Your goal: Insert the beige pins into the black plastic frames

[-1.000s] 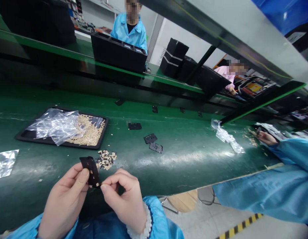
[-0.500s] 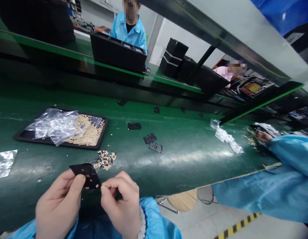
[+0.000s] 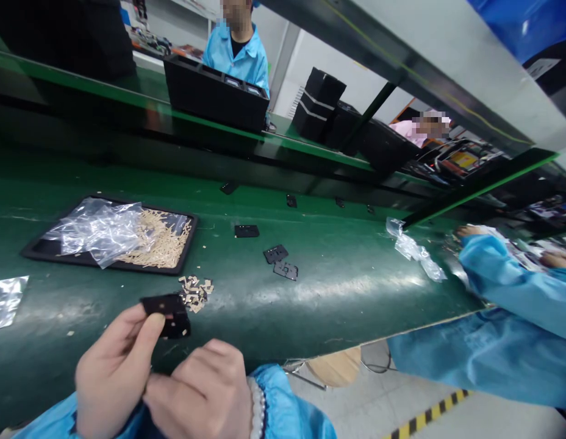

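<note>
My left hand [image 3: 113,360] pinches a thin black plastic plate [image 3: 175,326] between thumb and fingers, tilted above the bench. A few small pale spots show on the plate. My right hand [image 3: 203,387], slightly blurred, is closed with its fingers curled, just right of my left wrist and below the plate. What its fingertips hold, if anything, is hidden. Right behind the plate lies a small pile of tan cut pieces [image 3: 197,294]. Farther back, a black tray [image 3: 185,259] carries many tan strips [image 3: 166,244] and crumpled clear plastic bags [image 3: 100,231].
Several black plates lie on the green bench, including a plate [image 3: 246,231] and an overlapping pair [image 3: 285,270]. A clear bag [image 3: 413,250] lies to the right, near a co-worker's blue sleeve [image 3: 502,274]. Another clear bag [image 3: 7,300] is at left. Black boxes [image 3: 214,94] line the shelf.
My right hand has come away from the plate's corner and moved down and left toward my left wrist. The plate in my left hand has turned slightly. The co-worker's arm has shifted.
</note>
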`<action>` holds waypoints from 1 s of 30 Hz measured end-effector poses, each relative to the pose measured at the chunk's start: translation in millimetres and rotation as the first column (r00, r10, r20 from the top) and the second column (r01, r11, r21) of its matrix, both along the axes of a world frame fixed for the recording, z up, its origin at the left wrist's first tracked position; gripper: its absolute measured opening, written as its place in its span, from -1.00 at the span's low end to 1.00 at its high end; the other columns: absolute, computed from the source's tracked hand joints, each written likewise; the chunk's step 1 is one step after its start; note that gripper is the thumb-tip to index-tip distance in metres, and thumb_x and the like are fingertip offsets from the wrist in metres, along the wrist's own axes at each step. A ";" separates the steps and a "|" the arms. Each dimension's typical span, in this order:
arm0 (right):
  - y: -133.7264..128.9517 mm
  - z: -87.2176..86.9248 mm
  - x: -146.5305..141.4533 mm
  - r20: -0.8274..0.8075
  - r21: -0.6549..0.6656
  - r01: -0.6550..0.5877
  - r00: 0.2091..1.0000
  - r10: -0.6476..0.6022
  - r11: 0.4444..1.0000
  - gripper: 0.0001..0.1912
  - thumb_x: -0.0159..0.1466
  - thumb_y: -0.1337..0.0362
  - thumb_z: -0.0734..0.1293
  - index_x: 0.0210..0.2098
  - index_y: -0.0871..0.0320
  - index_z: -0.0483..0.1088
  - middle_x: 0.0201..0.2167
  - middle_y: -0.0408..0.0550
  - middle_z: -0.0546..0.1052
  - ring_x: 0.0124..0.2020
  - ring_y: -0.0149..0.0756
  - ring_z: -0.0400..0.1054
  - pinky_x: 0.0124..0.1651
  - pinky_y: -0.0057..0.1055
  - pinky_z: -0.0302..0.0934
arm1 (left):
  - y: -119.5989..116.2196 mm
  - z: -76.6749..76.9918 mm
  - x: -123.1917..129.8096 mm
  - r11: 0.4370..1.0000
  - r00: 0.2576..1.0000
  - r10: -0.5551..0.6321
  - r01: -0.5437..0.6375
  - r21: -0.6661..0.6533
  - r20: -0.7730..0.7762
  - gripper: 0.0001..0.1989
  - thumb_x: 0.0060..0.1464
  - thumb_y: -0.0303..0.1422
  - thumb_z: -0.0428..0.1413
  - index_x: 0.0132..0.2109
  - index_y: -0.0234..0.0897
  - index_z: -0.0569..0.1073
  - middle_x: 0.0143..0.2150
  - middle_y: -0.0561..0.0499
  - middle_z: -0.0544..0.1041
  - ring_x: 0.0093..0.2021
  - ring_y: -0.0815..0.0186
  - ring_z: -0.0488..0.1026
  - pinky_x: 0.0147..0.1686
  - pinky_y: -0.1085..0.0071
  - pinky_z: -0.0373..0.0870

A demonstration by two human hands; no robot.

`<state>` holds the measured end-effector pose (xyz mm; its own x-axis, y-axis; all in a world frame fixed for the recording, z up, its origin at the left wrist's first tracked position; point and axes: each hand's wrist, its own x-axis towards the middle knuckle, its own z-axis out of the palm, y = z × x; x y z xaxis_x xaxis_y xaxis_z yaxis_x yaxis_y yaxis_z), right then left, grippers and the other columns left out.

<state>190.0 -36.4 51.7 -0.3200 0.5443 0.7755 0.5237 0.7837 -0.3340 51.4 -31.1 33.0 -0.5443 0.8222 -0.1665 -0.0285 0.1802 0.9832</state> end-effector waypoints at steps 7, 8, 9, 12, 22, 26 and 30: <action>31.8 11.7 35.7 -0.019 -0.232 -0.104 0.995 0.103 0.967 -0.75 0.43 0.39 0.27 -0.05 0.07 0.58 -0.02 0.07 0.61 -0.05 -0.22 0.48 -0.08 -0.31 0.43 | 27.0 40.1 7.5 0.931 0.811 -0.073 0.265 -0.253 0.580 -0.45 -0.70 -0.11 0.51 -0.43 -0.24 0.60 -0.49 0.02 0.56 -0.53 0.34 0.37 -0.62 0.45 0.33; 35.8 11.2 35.7 0.015 -0.200 -0.119 0.992 0.125 0.972 -0.77 0.43 0.37 0.29 -0.08 0.05 0.59 0.02 0.07 0.60 -0.02 -0.20 0.47 -0.02 -0.27 0.43 | 26.9 39.5 7.9 0.921 0.797 -0.101 0.301 -0.247 0.596 -0.48 -0.67 -0.12 0.51 -0.44 -0.25 0.61 -0.51 0.02 0.54 -0.54 0.36 0.34 -0.63 0.46 0.31; 38.5 9.9 34.4 0.025 -0.179 -0.136 0.989 0.143 0.974 -0.80 0.42 0.35 0.31 -0.12 0.05 0.60 0.01 0.06 0.61 -0.03 -0.20 0.47 0.00 -0.26 0.42 | 26.0 37.5 8.2 0.910 0.785 -0.136 0.340 -0.236 0.605 -0.49 -0.64 -0.11 0.51 -0.44 -0.26 0.62 -0.53 0.03 0.51 -0.55 0.37 0.31 -0.64 0.46 0.30; 39.8 3.1 27.0 -0.116 -0.214 -0.148 0.985 0.126 0.965 -0.84 0.41 0.33 0.35 -0.22 0.09 0.61 -0.21 0.02 0.65 -0.19 -0.26 0.50 -0.08 -0.32 0.42 | 21.3 25.2 7.7 0.902 0.769 -0.247 0.404 -0.149 0.590 -0.49 -0.39 0.00 0.47 -0.32 -0.26 0.67 -0.53 0.01 0.50 -0.52 0.33 0.33 -0.58 0.42 0.37; 29.3 -6.8 14.4 -0.656 -0.721 -0.526 0.727 -0.202 0.451 -0.74 0.13 0.09 0.57 -0.39 0.16 0.57 -0.42 -0.13 0.49 -0.58 -0.48 0.29 -0.56 -0.50 0.23 | 22.3 13.1 -7.1 0.907 0.896 -0.419 0.422 -0.014 -0.143 -0.50 -0.23 0.27 0.25 -0.48 -0.07 0.63 -0.41 -0.03 0.63 -0.36 0.17 0.56 -0.31 0.46 0.52; 32.5 -6.7 15.0 -0.707 -0.701 -0.686 0.628 -0.326 0.198 -0.62 -0.02 0.04 0.63 -0.50 0.16 0.48 -0.58 -0.24 0.44 -0.69 -0.56 0.19 -0.68 -0.58 0.07 | 26.5 19.0 -11.5 0.835 0.804 -0.526 0.550 0.012 -0.277 -0.56 -0.07 0.18 0.19 -0.50 -0.07 0.59 -0.48 -0.01 0.61 -0.44 0.18 0.55 -0.38 0.46 0.51; 35.7 -5.7 18.3 -0.724 -0.655 -0.755 0.617 -0.309 0.027 -0.57 -0.13 0.08 0.67 -0.58 0.17 0.42 -0.69 -0.30 0.40 -0.75 -0.56 0.19 -0.72 -0.60 0.06 | 28.8 24.8 -18.3 0.698 0.678 -0.648 0.711 0.086 -0.346 -0.65 0.12 -0.02 0.13 -0.51 -0.07 0.54 -0.50 0.01 0.56 -0.45 0.21 0.55 -0.42 0.48 0.48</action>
<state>208.3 -0.7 46.1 -0.4362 0.8507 -0.2932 -0.3431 -0.4585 -0.8198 33.0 -2.3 57.8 0.1844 0.9774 0.1035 0.2918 -0.1550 0.9438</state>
